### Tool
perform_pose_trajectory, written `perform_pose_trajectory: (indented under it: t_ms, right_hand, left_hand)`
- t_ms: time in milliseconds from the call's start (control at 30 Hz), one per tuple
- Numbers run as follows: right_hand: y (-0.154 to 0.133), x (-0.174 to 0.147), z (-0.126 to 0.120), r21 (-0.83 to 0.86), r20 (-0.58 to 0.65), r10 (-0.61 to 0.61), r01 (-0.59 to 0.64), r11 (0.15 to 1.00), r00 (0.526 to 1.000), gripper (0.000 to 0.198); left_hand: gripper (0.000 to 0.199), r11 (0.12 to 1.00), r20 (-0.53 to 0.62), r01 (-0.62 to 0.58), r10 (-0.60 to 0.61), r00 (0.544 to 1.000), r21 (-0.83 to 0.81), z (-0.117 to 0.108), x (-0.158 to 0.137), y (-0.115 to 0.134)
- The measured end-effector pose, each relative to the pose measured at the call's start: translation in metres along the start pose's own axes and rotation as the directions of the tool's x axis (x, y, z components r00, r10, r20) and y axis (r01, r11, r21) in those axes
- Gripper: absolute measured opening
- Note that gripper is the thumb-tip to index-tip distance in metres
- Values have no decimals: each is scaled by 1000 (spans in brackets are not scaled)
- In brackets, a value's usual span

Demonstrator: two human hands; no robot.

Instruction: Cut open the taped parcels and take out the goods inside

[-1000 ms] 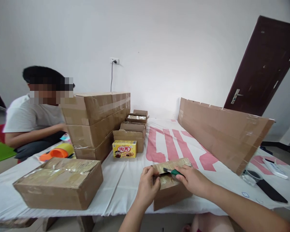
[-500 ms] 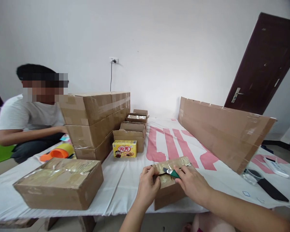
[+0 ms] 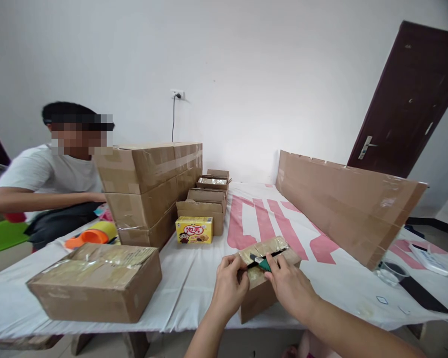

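Observation:
A small taped cardboard box (image 3: 259,298) stands at the table's front edge before me, with a dark gap along its top seam. My left hand (image 3: 231,278) is closed on the box's left end, its fingertips curled over the top flap by the gap. In my right hand (image 3: 289,281) is a green utility knife (image 3: 263,264), its tip lying at the seam and partly hidden. To the left sits a second taped cardboard box (image 3: 97,293). Farther back, a yellow snack box (image 3: 194,230) leans by an open cardboard carton (image 3: 203,206).
Stacked cardboard boxes (image 3: 149,184) form a wall at left, with a person (image 3: 56,174) crouching behind it. A long cardboard panel (image 3: 343,204) stands at right. A black phone-like slab (image 3: 423,294) and a clear tape roll (image 3: 393,271) lie near the right edge.
The box's top seam gapes wider, and the knife with my right hand has shifted slightly. The other person has moved a little to the right, and the view has shifted slightly.

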State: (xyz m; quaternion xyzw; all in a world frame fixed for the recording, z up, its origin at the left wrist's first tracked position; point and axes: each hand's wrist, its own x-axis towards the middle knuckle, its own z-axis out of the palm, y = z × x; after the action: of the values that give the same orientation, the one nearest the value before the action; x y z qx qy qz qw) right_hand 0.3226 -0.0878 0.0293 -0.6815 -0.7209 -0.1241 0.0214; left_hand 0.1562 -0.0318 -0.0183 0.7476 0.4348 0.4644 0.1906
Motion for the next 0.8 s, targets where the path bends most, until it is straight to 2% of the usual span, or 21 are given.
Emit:
perform_pose_trajectory:
  t_ms: [133,233,333,433,533,600,700,800]
  right_hand:
    - [11,11,-9,170,70,4,-16,985,998,44]
    - [26,23,-18,360,135,-78,24,933,988,39]
    - [34,31,-24,447,184,-152,55,893,971,37]
    - [30,27,-23,375,157,-118,51,926,980,37]
    - [19,15,-13,197,38,-64,55,979,997,40]
    - [16,9,-5,97,-37,-78,81,992,996,43]
    - [23,11,1,8,-125,-175,177,984,977,43]
    - [43,23,-3,-55,-140,-346,342,938,928,44]
  left_hand:
    - [17,1000,6,-7,7,1000,-8,0,-1,-1]
    - [18,1000,4,-4,4,1000,-8,1,-1,-1]
    - [17,1000,-7,6,-6,1000,-8,2,-1,-2]
    - [16,1000,-16,8,-9,1000,-5,2,-1,-2]
    - [14,1000,-23,6,-6,1000,6,1,-2,-1]
    - [14,1000,-30,3,-3,1000,21,1,-2,-1]
    - [14,999,-34,4,-2,999,48,-1,-2,0]
    - [13,998,-31,10,-8,999,58,-3,-2,0]
